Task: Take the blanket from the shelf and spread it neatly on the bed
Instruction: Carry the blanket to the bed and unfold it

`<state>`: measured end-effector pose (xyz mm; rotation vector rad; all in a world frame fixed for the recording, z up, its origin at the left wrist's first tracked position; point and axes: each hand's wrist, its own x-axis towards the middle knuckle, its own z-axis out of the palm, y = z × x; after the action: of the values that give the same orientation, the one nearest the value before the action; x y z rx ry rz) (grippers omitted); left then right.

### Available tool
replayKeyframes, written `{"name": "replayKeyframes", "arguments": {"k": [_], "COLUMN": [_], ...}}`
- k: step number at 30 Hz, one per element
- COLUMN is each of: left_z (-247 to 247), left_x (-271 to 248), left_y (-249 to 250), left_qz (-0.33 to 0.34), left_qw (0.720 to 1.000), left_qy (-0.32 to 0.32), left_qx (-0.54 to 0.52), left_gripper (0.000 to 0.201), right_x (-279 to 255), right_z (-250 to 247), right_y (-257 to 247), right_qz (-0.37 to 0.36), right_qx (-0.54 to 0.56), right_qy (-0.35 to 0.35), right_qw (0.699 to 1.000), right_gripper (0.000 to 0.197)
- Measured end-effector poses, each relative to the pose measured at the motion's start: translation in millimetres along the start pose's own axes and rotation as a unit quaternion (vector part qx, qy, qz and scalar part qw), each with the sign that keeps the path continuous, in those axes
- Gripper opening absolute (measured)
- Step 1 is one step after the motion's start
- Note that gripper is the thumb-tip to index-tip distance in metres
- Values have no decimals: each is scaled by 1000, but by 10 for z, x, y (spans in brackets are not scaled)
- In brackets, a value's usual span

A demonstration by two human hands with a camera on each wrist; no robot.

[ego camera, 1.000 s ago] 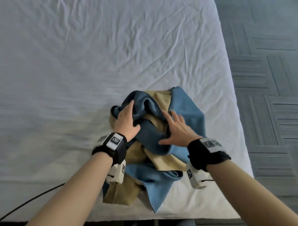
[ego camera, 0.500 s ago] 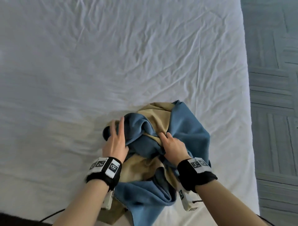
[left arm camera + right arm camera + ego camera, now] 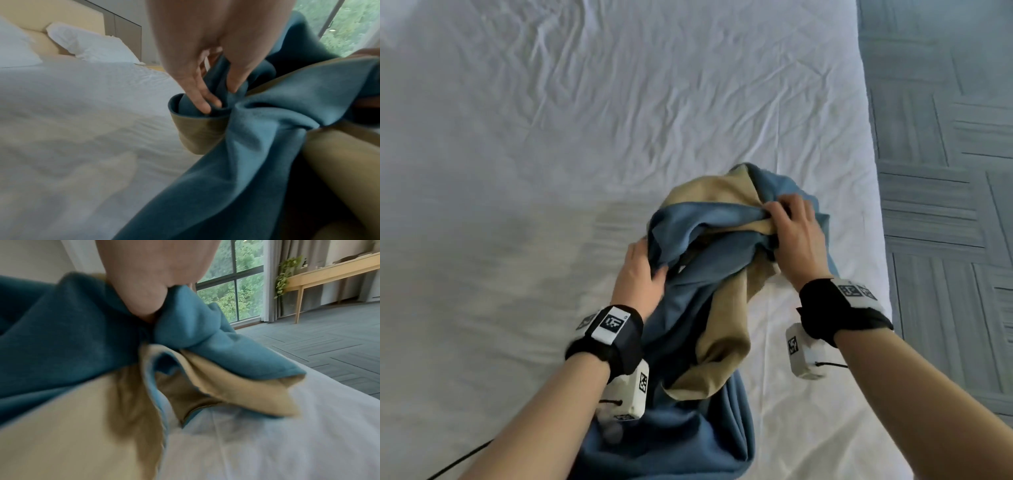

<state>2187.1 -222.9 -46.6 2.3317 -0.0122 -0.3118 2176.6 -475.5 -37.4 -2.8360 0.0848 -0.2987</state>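
I have the blanket bunched on the bed, near its floor-side edge, one end trailing back toward me. My left hand pinches a blue fold on the bundle's pillow side, thumb over cloth. My right hand clutches a gathered ridge at its far floor side, fingers curled tight.

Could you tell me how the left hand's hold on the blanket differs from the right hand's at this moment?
The left hand grips the blanket at its near left side, on blue fabric only; the right hand grips farther away at the right, where blue and tan folds bunch together. Both pinch gathered cloth above the white bed.
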Motion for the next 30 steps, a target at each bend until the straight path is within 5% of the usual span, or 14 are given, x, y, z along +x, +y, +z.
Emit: {"name": "replayKeyframes", "arguments": {"k": [2, 5, 11, 16, 20, 26, 30], "left_z": [54, 147, 324, 296, 245, 193, 160], "left_x": [11, -95, -463, -812, -1116, -1564, -1825], "left_y": [13, -98, -515, -896, -1101, -1256, -1461], "left_qz": [15, 8, -73, -154, -190, -251, -275], "left_qw": [997, 994, 964, 927, 919, 921, 914], "left_qy": [-52, -109, -204, -224, -230, -194, -203], "left_qx": [-51, 19, 155, 257, 259, 227, 218], "left_gripper": [67, 80, 87, 92, 101, 85, 77], "right_x": [14, -205, -987, -1654, -1918, -2230, -2633], "right_z": [62, 236, 592, 789, 806, 735, 759], "right_y": [26, -43, -321, -544, -739, -1182, -1428], "right_qz": [16, 39, 89, 168, 147, 185, 205], "right_qx": [-54, -103, -7, 109, 155, 228, 146], "right_qy": [-57, -155, -301, -357, -316, -302, -388], "right_qw": [997, 982, 950, 912, 924, 907, 887], "right_gripper": [55, 70, 68, 26, 16, 23, 62]}}
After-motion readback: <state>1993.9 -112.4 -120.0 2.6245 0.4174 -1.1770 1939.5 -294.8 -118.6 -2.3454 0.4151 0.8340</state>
